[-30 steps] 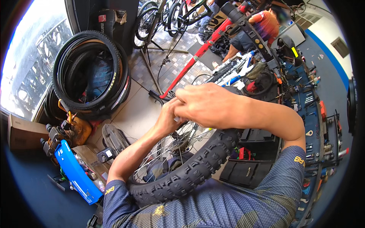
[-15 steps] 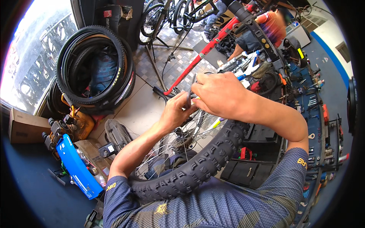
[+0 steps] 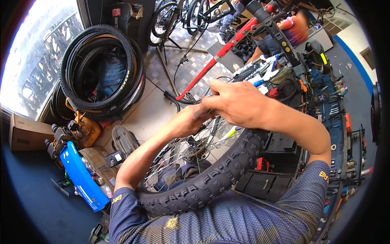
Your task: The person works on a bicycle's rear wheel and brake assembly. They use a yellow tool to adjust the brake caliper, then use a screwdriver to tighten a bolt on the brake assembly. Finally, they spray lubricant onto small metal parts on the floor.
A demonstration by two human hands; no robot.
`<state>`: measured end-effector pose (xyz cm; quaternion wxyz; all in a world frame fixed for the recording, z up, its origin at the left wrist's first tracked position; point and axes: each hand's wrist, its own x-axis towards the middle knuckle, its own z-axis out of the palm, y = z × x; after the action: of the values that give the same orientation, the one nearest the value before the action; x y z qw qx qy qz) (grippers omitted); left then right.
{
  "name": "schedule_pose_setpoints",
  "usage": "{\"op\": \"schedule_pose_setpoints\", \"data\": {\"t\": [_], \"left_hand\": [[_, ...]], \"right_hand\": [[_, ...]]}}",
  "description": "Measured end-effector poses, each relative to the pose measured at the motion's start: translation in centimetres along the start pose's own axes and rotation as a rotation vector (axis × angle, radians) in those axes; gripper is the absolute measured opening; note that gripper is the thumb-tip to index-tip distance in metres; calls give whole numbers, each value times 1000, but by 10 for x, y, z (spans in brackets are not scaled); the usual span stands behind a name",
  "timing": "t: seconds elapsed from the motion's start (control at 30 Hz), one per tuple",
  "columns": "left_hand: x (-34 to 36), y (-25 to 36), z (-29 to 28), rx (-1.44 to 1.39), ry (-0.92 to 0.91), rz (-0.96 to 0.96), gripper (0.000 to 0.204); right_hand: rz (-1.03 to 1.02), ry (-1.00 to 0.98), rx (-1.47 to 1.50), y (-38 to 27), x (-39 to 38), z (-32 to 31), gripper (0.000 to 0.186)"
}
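Note:
A bicycle wheel with a knobby black tyre rests against my body, its spokes and cassette showing through the middle. My left hand and my right hand meet at the wheel's upper part, both with bent, closed fingers. The right hand overlaps the left one's fingertips, so what they grip is hidden. Beyond them a red frame tube slants down toward the wheel.
Stacked tyres, a cardboard box and a blue bin stand left. Bicycles and a co-worker are at the back. A tool panel and black cases lie right.
My hands have moved up and rightward, then the fingers have drawn together again, covering the thin grey thing that showed between them half a second ago. The view has shifted slightly.

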<state>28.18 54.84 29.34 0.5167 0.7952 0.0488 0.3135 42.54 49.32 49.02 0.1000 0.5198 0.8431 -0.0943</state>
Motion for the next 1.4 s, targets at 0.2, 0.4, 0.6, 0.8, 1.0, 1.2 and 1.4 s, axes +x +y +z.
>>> {"op": "schedule_pose_setpoints", "data": {"t": [0.2,0.4,0.6,0.8,1.0,1.2,1.4], "left_hand": [[4,3,-5,5,69,-107,14],[-1,-2,4,-71,181,-182,10],[2,1,22,72,262,-23,20],[5,-5,19,-56,342,-3,28],[4,-6,23,97,207,-83,30],[5,-7,17,40,142,-56,20],[-2,-2,-4,-95,-133,-154,22]], "right_hand": [[-270,-34,-265,14,-7,-19,21],[-66,95,-645,19,-10,-29,19],[-99,-96,-31,-6,-2,-19,15],[-58,-263,-248,-3,-24,-47,14],[-117,32,-292,3,-2,-20,21],[-337,-45,28,-12,-12,-15,43],[56,28,-284,5,-15,-33,77]]}}
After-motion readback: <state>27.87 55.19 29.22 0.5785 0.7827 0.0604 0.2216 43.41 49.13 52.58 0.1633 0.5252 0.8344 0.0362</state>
